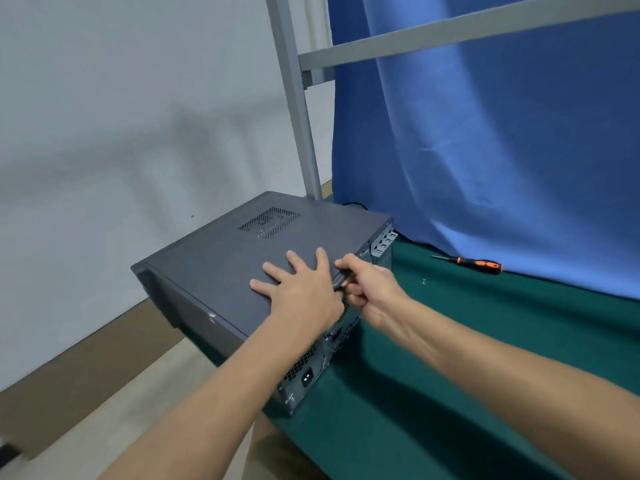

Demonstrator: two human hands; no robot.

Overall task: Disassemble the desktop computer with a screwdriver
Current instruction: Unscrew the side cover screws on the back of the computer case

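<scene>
The computer [221, 258] lay on its side at the left edge of the green table [485, 341], its back end toward the person. The left hand [301, 289] rested flat on the top panel, fingers spread and straight. The right hand [370, 289] curled round the panel's rear grip [341, 280]. The screwdriver [474, 263] lay well apart on the table, untouched, beside the blue curtain [485, 133].

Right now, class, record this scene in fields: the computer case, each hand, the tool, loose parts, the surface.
case: dark grey metal desktop computer case, on its side, vented side panel facing up
left hand: flat on the side panel, fingers straight
right hand: fingers curled round the panel's rear edge
tool: orange-and-black-handled screwdriver, unheld, beside the blue curtain
loose parts: what look like small screws, on the cloth
surface: green cloth-covered table
</scene>
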